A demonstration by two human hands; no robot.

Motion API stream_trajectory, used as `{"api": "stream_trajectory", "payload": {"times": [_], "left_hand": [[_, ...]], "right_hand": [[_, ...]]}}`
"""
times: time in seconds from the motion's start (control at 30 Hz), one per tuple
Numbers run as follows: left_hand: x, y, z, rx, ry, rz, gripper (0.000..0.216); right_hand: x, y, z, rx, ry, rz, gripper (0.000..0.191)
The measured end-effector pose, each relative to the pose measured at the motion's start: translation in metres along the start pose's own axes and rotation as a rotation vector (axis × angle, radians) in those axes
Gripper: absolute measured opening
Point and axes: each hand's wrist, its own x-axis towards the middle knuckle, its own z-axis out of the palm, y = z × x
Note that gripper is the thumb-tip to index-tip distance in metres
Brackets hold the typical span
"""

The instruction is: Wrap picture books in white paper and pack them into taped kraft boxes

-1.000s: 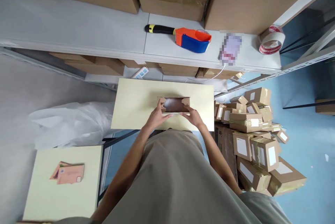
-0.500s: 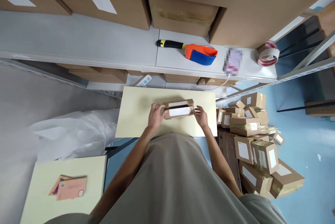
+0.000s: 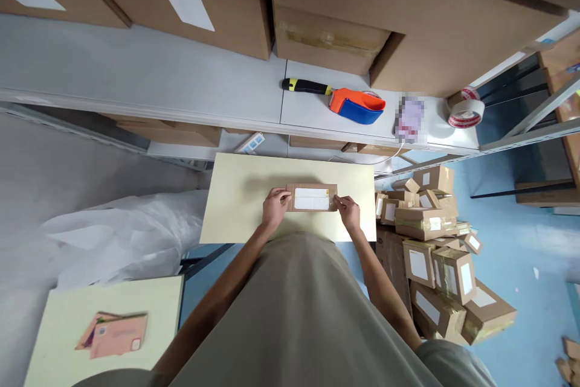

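A small brown cardboard box (image 3: 312, 198) with a white label on top lies closed on a pale yellow table (image 3: 240, 206) in front of me. My left hand (image 3: 274, 209) grips the box's left end with curled fingers. At the right end, my right hand (image 3: 348, 211) pinches the box between its fingertips. Both forearms reach out over my grey shirt.
On the grey shelf (image 3: 136, 73) behind stand big cartons, an orange and blue tape dispenser (image 3: 356, 105) and a tape roll (image 3: 465, 111). A heap of several taped parcels (image 3: 435, 236) lies on the blue floor at right. White plastic sheeting (image 3: 122, 230) and a second table with pink envelopes (image 3: 113, 334) are at left.
The box was open and tipped toward me a second ago; it has since been turned label-up, closed and laid flat on the table, with both hands still at its ends.
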Motion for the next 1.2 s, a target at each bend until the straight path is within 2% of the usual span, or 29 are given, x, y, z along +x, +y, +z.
{"api": "stream_trajectory", "payload": {"times": [0.37,0.6,0.7,0.77,0.83,0.9,1.03,1.1,1.2], "left_hand": [[0.003,0.011,0.007,0.052,0.03,-0.106,0.015],[0.007,0.009,0.004,0.069,0.011,-0.183,0.013],[0.006,0.013,0.005,0.098,0.006,-0.163,0.011],[0.006,0.021,0.007,0.131,0.042,-0.093,0.015],[0.011,0.036,0.009,0.142,0.09,0.011,0.014],[0.021,0.061,0.008,0.116,0.138,0.125,0.012],[0.053,0.135,-0.007,0.002,0.255,0.373,0.014],[0.069,0.176,-0.02,-0.051,0.314,0.482,0.014],[0.085,0.228,-0.039,-0.107,0.365,0.604,0.016]], "right_hand": [[0.007,-0.004,0.0,-0.055,-0.018,0.049,0.025],[0.004,-0.008,-0.002,-0.021,-0.047,0.007,0.022],[0.003,-0.013,-0.009,-0.094,-0.119,-0.013,0.023],[0.006,-0.022,-0.019,-0.187,-0.182,-0.015,0.023],[0.013,-0.038,-0.033,-0.272,-0.187,-0.048,0.023],[0.025,-0.062,-0.053,-0.289,-0.1,-0.15,0.025],[0.062,-0.126,-0.102,-0.219,0.249,-0.49,0.04],[0.086,-0.159,-0.124,-0.263,0.377,-0.603,0.049],[0.122,-0.195,-0.146,-0.378,0.42,-0.571,0.058]]}}
